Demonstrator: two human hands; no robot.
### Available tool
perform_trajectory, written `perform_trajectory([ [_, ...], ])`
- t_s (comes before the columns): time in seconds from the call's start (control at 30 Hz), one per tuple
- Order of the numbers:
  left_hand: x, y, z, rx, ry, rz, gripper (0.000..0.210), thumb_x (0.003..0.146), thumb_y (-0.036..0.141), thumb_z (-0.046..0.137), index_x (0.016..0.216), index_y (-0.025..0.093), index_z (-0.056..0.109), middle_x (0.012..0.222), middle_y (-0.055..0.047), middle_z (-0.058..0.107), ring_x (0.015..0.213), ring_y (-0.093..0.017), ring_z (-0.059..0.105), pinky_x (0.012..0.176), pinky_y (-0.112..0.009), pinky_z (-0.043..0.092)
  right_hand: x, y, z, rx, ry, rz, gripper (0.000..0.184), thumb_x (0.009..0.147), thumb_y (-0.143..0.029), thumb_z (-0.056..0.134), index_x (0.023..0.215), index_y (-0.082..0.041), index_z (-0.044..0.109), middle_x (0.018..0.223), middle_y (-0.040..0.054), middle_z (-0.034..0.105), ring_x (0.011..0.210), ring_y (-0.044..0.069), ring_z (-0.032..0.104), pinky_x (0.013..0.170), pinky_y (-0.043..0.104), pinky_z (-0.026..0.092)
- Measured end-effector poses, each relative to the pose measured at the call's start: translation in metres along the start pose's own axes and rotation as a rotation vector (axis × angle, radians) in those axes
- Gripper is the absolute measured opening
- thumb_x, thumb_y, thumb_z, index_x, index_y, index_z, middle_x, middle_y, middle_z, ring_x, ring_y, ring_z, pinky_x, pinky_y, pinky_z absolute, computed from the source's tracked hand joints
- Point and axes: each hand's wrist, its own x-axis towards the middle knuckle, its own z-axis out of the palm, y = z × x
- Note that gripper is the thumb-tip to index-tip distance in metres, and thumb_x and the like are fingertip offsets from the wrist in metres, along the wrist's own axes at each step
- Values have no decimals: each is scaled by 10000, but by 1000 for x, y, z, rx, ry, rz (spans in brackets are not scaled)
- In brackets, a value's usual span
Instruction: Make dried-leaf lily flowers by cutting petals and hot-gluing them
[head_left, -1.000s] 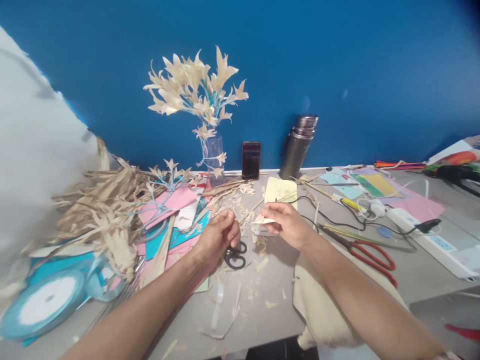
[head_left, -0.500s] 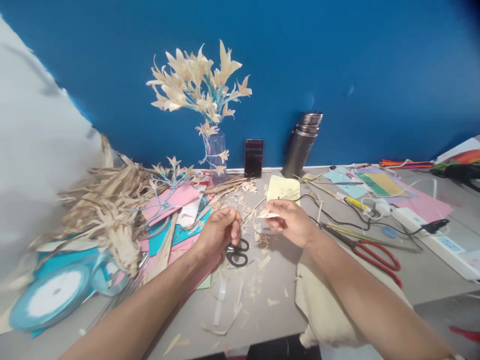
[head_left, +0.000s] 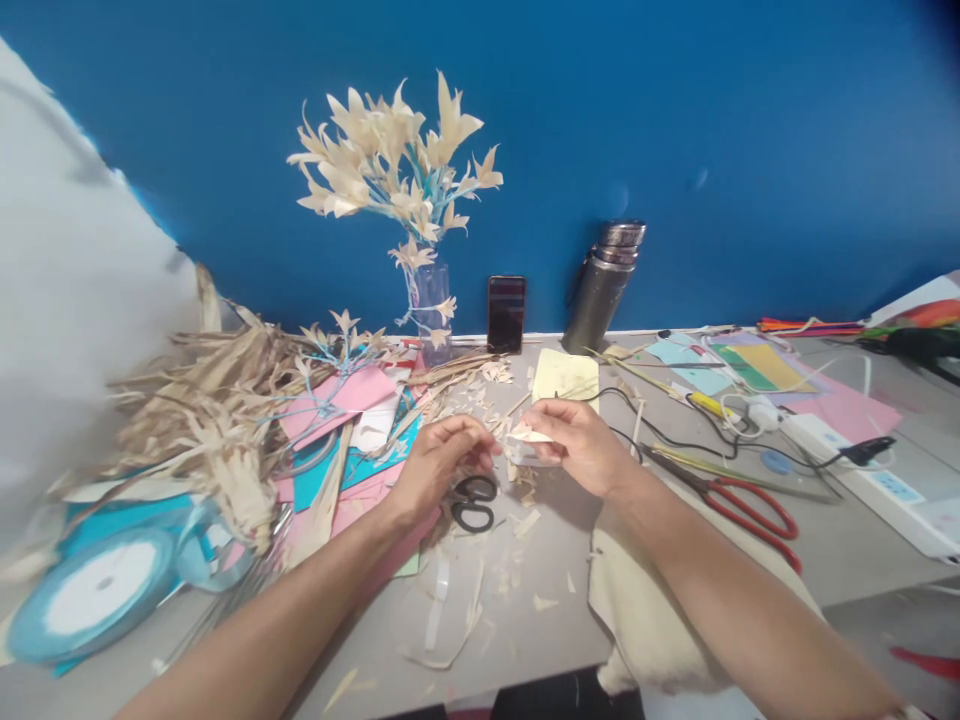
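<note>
My right hand [head_left: 581, 445] pinches a small pale piece of corn husk [head_left: 529, 435] between thumb and fingers, its tip pointing left. Close by on the left, my left hand [head_left: 444, 465] has its fingers curled together near that tip; whatever they may hold is too small to make out. Below the left fingers lie black-handled scissors [head_left: 473, 515], their blades hidden. Husk scraps [head_left: 529, 522] are scattered over the grey table around both hands. Behind, husk flowers [head_left: 397, 150] on blue stems stand in a clear vase [head_left: 433, 300].
Dried husks [head_left: 202, 400] and a blue ribbon spool [head_left: 94, 595] crowd the left. A phone [head_left: 507, 315] and a tilted flask [head_left: 602, 295] lean against the wall. Red-handled scissors [head_left: 754, 510], a beige cloth [head_left: 645, 600] and a power strip [head_left: 874, 480] are on the right.
My left hand has moved right, closer to the husk piece, and its fingers have stretched forward a little. The right hand still holds the piece, shifted slightly left.
</note>
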Motion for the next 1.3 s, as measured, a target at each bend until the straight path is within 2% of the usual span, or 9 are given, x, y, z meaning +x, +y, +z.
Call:
perform_trajectory([
  [0.07, -1, 0, 4, -72, -22, -50, 231, 757, 268, 740, 955, 163, 682, 772, -31, 696, 647, -151, 636, 628, -277, 501, -1, 1, 2, -78, 6, -31, 317, 756, -449, 787, 742, -142, 711, 540, -38, 492, 477, 61, 363, 466, 221, 245],
  [0.1, -2, 0, 5, -105, -40, -63, 285, 741, 284, 770, 983, 163, 681, 771, -32, 696, 655, -156, 644, 628, -280, 510, -1, 2, 2, -114, 6, -40, 321, 764, -459, 776, 754, -143, 719, 546, -33, 504, 484, 66, 371, 467, 223, 252],
  [0.23, -3, -5, 6, -141, -95, -88, 254, 745, 339, 792, 851, 136, 683, 753, -51, 699, 643, -147, 644, 604, -260, 506, -3, 2, 7, -211, 2, -50, 361, 783, -505, 743, 772, -144, 730, 539, -29, 514, 486, 72, 378, 463, 224, 269],
  [0.4, -2, -8, 4, -203, -102, -138, 202, 741, 287, 796, 760, 139, 659, 707, -43, 694, 597, -133, 627, 598, -256, 494, -5, -1, 11, -208, -29, -65, 400, 786, -532, 732, 771, -133, 724, 508, -42, 480, 469, 67, 364, 458, 221, 270],
  [0.6, -2, -5, 1, -442, -133, -215, 168, 698, 208, 792, 752, 166, 638, 651, -30, 666, 567, -147, 612, 598, -280, 485, 0, 4, 3, -124, -19, -62, 398, 833, -533, 687, 847, -139, 741, 709, 30, 635, 508, 64, 418, 451, 213, 271],
  [0.73, -2, -3, -1, -523, -162, -229, 150, 719, 199, 779, 743, 177, 632, 663, -16, 653, 557, -142, 599, 592, -283, 476, 0, 3, 3, -142, -24, -35, 359, 809, -501, 725, 810, -142, 729, 704, 24, 634, 508, 60, 418, 457, 208, 279],
  [0.93, -3, -5, -1, -429, -166, -176, 144, 700, 214, 813, 723, 162, 681, 657, -26, 666, 550, -143, 599, 597, -290, 469, -1, 3, 2, -118, -79, -37, 356, 838, -495, 703, 832, -141, 734, 685, 24, 628, 508, 64, 436, 459, 212, 268],
  [1.1, -1, -8, -3, -344, -202, -167, 169, 660, 251, 845, 689, 145, 717, 582, -26, 652, 519, -146, 598, 592, -289, 456, -2, 4, 2, -92, -186, -57, 414, 862, -538, 662, 831, -131, 732, 684, 34, 628, 499, 67, 429, 455, 220, 264],
  [1.3, 0, -11, -4, -278, -202, -218, 174, 605, 226, 872, 670, 128, 743, 543, -22, 643, 472, -118, 571, 554, -259, 430, -6, -1, 5, -167, -213, -44, 481, 841, -588, 658, 814, -112, 726, 571, -7, 536, 489, 78, 405, 460, 219, 283],
])
